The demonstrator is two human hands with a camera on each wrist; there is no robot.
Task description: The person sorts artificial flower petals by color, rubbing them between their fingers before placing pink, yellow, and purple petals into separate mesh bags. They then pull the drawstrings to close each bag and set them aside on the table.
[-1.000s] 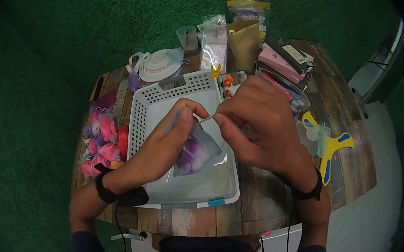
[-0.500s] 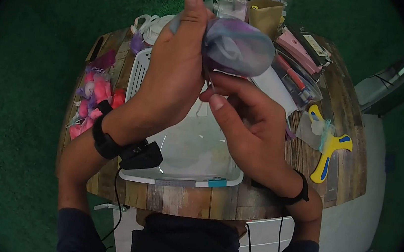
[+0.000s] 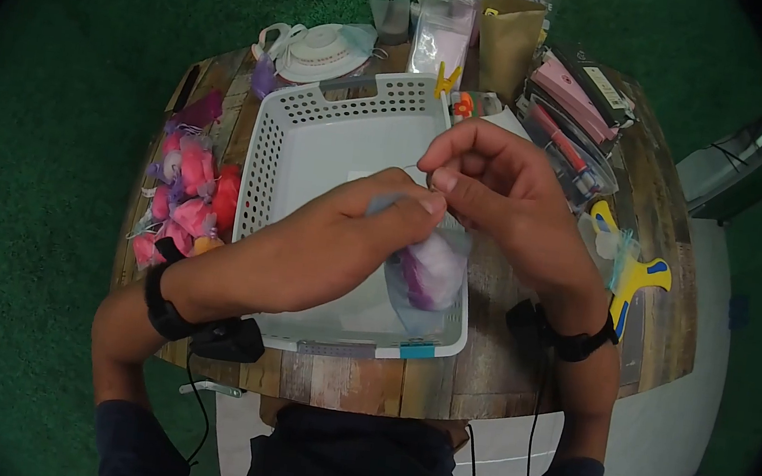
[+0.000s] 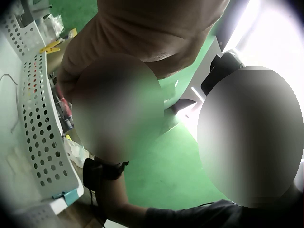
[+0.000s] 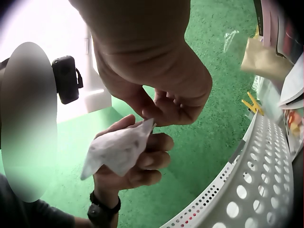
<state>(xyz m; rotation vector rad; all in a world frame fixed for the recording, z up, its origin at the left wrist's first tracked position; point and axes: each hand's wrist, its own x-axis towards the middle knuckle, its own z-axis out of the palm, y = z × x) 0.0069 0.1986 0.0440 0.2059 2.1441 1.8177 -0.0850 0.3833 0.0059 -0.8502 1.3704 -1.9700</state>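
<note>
A small sheer drawstring pouch with white and purple filling hangs above the right side of the white basket. My left hand pinches the pouch's upper end between thumb and fingers. Close by, my right hand brings its thumb and forefinger together at the pouch's mouth, pinching what looks like its thin drawstring. In the right wrist view, the pouch lies across the left hand, and the right fingertips meet its pointed end. The left wrist view does not show the pouch.
Pink and red pouches are heaped left of the basket. A yellow clip sits on its far rim. Behind stand a ribbon roll, a clear cup and a paper bag. A yellow-and-blue tool lies at right.
Half a second ago my left hand was raised with the pouch tipped up toward the far side. Now it is lower and the pouch hangs down. My right hand moved slightly away, still at the drawstring.
</note>
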